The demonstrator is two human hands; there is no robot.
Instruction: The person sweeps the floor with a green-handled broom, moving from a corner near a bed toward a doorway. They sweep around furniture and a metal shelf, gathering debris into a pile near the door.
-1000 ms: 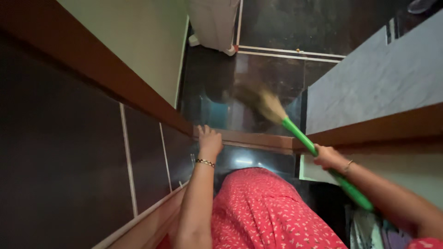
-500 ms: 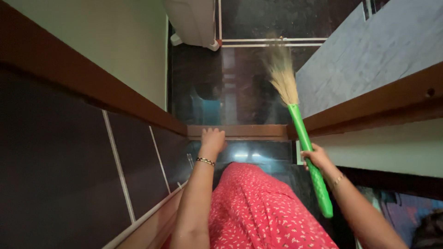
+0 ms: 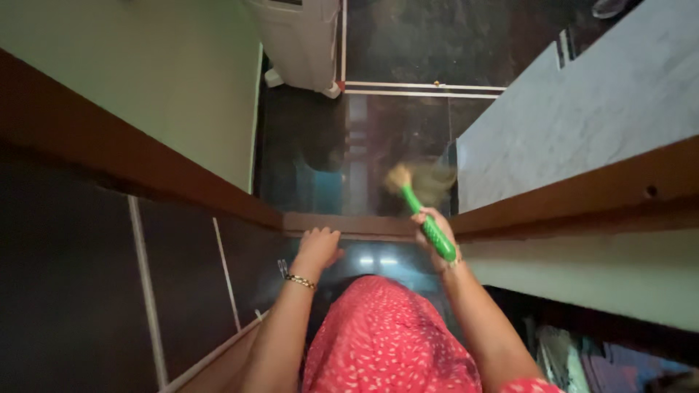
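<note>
Your right hand [image 3: 435, 231] is holding a broom [image 3: 422, 211] by its green handle, with the fingers [image 3: 426, 222] wrapping fully around the handle, so the grip is closed tight on it. The handle is running through your fist from about five o'clock, where its short end is sticking out below the hand, toward eleven o'clock, where the straw bristles are spreading just beyond the fingers. The bristles are blurring over the dark glossy floor [image 3: 393, 131], so their exact shape and whether they are touching the floor is hard to tell. Your left hand [image 3: 318, 249] is resting at about nine o'clock from the broom, well apart from it, with the fingers lying loosely spread on the brown wooden threshold [image 3: 349, 224] and holding nothing. A thin bracelet [image 3: 299, 280] is sitting on that wrist. Your red patterned garment [image 3: 386, 335] is covering the lower middle of the view and hiding your feet. At twelve o'clock a white appliance [image 3: 306, 36] is being cut off by the top edge. At two o'clock a grey marbled surface [image 3: 582, 109] is running out of the frame.
</note>
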